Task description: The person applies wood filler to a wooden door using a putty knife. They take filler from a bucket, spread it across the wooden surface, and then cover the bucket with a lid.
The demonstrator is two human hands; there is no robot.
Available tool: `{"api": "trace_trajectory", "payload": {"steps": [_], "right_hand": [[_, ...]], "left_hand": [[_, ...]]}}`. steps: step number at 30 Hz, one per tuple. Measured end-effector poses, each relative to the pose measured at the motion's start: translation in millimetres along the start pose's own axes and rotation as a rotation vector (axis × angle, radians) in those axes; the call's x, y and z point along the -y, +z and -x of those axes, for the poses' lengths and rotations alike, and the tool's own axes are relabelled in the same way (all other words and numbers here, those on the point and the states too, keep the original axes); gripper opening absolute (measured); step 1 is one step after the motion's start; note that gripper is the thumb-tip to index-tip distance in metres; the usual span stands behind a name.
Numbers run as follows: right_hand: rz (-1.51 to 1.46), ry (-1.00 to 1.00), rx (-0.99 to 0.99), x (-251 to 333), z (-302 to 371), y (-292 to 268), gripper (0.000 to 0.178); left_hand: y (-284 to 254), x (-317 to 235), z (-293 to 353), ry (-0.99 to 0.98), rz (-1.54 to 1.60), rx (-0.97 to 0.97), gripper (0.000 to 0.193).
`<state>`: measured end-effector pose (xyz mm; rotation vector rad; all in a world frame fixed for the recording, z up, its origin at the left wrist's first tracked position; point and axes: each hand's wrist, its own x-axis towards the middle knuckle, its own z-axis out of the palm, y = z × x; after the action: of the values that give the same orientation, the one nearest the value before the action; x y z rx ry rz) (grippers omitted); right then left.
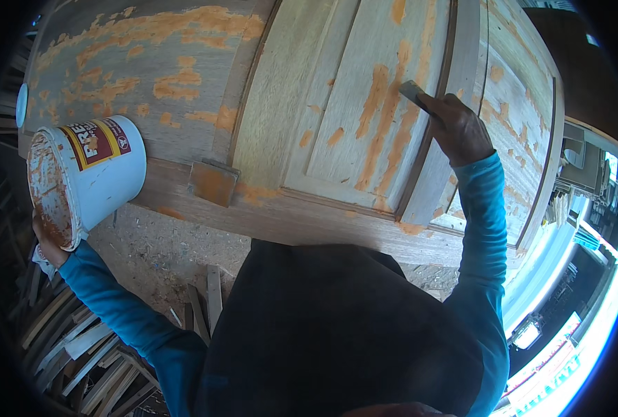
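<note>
My left hand (48,244) grips the rim of a white plastic bucket (117,177), tipped on its side with its mouth toward the left. Orange putty coats its inside; some of my fingers are hidden by the rim. In my right hand (460,131) is a putty knife (414,94), its blade at an orange-streaked panel of a large wooden door (281,111). Whether the blade touches the wood I cannot tell. A square flat plate (213,183) smeared with orange putty lies on the door's near edge, right of the bucket.
Wood strips (100,347) are heaped on the floor at lower left. Sawdust and scraps cover the ground (156,243) below the door's near edge. A pale blue round lid-like thing (21,105) shows at the far left. Shelving and stacked items (583,160) stand at the right.
</note>
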<state>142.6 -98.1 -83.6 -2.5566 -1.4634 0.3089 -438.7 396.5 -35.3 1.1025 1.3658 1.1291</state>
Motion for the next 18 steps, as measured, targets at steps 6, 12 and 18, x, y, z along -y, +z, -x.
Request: {"api": "trace_trajectory", "payload": {"steps": [6,12,18], "right_hand": [[-0.011,-0.039,-0.125,-14,-21,-10,0.036],[-0.087,-0.071,-0.103,6,-17,-23,0.036],[-0.112,-0.081,-0.089,0,-14,-20,0.036]], "left_hand": [[-3,-1,-9,-0.028,-0.031,0.070,0.061],[-12,3,-9,0.055,-0.028,0.043,0.062],[4,-4,0,0.014,-0.059,0.018,0.063]]}}
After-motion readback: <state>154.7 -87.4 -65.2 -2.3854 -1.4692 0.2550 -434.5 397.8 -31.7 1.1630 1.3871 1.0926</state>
